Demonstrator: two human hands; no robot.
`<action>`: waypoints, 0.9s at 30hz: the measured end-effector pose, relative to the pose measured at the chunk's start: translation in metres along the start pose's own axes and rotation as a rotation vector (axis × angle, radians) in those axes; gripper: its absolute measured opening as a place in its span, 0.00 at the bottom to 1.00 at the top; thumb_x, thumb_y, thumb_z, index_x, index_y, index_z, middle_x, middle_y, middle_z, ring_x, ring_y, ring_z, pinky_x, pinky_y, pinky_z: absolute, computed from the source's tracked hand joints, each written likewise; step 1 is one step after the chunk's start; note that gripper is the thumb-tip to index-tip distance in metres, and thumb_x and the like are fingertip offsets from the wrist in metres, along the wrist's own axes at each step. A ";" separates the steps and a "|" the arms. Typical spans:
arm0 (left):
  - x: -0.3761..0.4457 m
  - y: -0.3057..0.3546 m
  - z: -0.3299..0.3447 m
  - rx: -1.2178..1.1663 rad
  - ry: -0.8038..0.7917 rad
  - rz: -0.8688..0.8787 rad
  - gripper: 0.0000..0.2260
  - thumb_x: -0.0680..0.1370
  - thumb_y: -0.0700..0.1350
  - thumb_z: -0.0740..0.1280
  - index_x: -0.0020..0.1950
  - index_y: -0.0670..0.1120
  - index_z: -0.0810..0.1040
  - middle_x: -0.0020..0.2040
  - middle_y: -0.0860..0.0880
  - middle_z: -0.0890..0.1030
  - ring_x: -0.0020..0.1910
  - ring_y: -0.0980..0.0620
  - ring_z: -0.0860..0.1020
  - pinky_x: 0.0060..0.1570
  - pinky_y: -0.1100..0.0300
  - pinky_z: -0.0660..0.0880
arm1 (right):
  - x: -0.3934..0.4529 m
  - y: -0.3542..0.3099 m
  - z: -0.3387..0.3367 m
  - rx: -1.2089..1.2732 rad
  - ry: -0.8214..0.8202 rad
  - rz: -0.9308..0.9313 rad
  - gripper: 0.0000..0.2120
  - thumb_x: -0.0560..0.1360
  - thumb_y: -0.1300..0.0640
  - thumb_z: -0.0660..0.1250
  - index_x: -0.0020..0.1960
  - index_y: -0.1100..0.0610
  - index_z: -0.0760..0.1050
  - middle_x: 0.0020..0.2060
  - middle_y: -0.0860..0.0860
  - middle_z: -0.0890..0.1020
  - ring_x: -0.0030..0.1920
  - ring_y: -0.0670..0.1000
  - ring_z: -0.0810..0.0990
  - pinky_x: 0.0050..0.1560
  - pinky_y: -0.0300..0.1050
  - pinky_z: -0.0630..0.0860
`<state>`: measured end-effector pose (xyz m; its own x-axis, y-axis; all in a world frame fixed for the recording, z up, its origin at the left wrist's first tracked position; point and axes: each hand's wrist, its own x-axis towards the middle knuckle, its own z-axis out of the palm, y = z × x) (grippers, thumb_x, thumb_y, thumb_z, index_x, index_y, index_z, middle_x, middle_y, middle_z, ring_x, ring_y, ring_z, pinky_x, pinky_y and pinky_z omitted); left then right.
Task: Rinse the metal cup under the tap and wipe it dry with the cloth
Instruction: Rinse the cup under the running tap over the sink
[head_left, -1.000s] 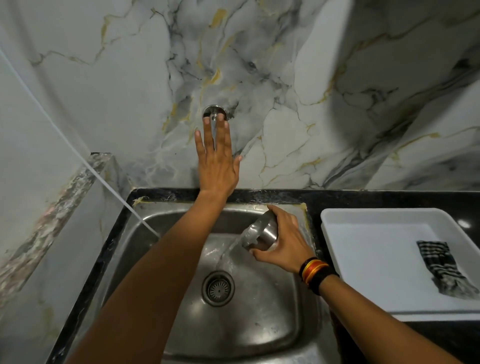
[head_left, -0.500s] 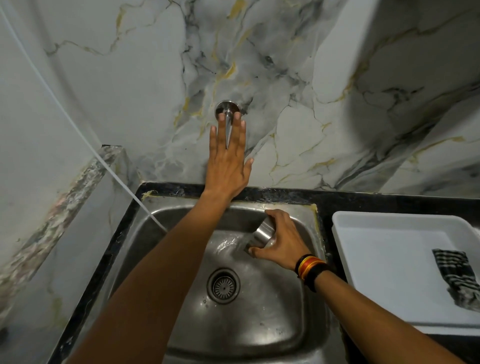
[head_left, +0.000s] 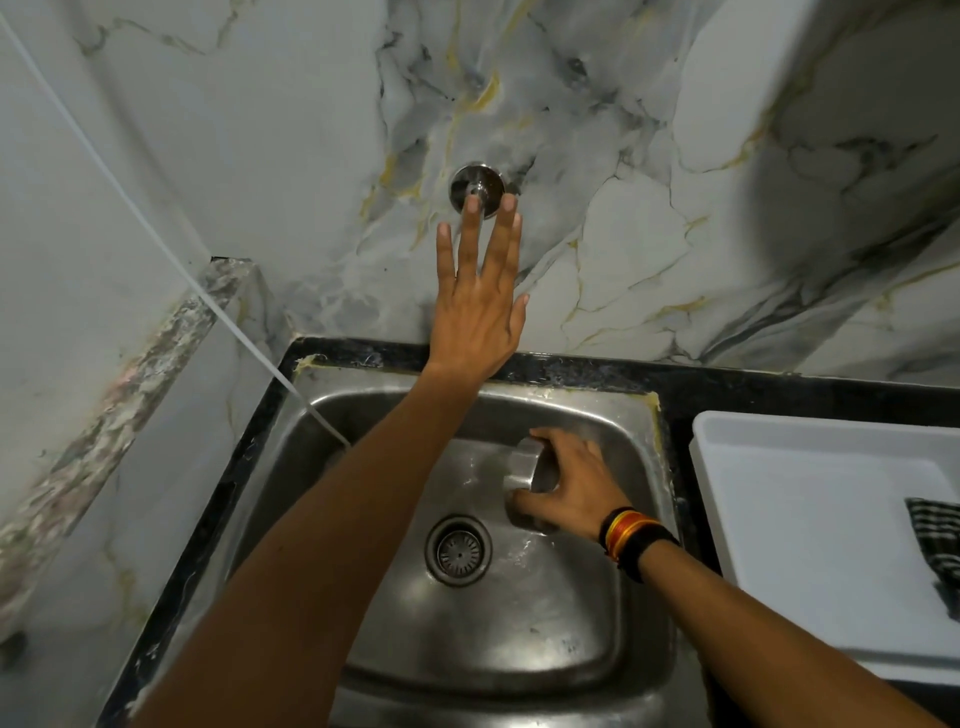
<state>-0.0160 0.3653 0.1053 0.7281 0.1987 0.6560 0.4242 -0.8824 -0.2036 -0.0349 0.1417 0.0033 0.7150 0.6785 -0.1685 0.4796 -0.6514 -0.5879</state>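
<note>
My right hand (head_left: 569, 486) grips the metal cup (head_left: 522, 475) low inside the steel sink (head_left: 519, 623), just right of the drain (head_left: 458, 551). The cup is largely covered by my fingers and its mouth is hidden. My left hand (head_left: 475, 301) is stretched up with fingers spread, fingertips over the chrome tap (head_left: 478, 187) on the marble wall. It holds nothing. No water stream is visible. The checked cloth (head_left: 935, 545) lies in the white tray (head_left: 810, 519) at the right edge.
A black counter rim (head_left: 727, 384) frames the sink. A thin white line (head_left: 156, 244) runs diagonally from the upper left into the sink's back left corner. A stone ledge (head_left: 130, 384) juts out on the left wall.
The water pouring from the tilted cup has stopped. My right hand has lowered the cup toward the sink floor. My left hand stays at the tap.
</note>
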 end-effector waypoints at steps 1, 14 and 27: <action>-0.001 0.001 -0.002 0.000 -0.005 0.000 0.43 0.84 0.61 0.61 0.88 0.42 0.43 0.84 0.41 0.29 0.84 0.35 0.31 0.82 0.34 0.36 | -0.002 0.001 0.002 -0.069 -0.056 -0.004 0.44 0.62 0.30 0.71 0.74 0.42 0.66 0.64 0.45 0.74 0.63 0.53 0.69 0.58 0.50 0.74; -0.001 0.000 -0.001 0.048 -0.028 -0.001 0.45 0.83 0.61 0.64 0.88 0.42 0.43 0.87 0.42 0.36 0.84 0.34 0.30 0.80 0.31 0.31 | -0.030 0.015 0.018 -0.185 -0.125 -0.015 0.40 0.61 0.28 0.68 0.72 0.36 0.67 0.64 0.45 0.72 0.63 0.54 0.68 0.59 0.51 0.76; 0.004 0.002 -0.047 0.070 -0.321 0.030 0.49 0.83 0.68 0.59 0.87 0.41 0.35 0.88 0.37 0.37 0.87 0.35 0.38 0.83 0.33 0.38 | -0.059 0.012 -0.012 -0.033 0.024 -0.022 0.40 0.58 0.33 0.74 0.67 0.43 0.67 0.61 0.47 0.69 0.59 0.55 0.72 0.58 0.51 0.76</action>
<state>-0.0372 0.3442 0.1419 0.8687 0.3073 0.3886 0.4280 -0.8605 -0.2764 -0.0650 0.0899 0.0159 0.7159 0.6848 -0.1359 0.5120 -0.6473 -0.5647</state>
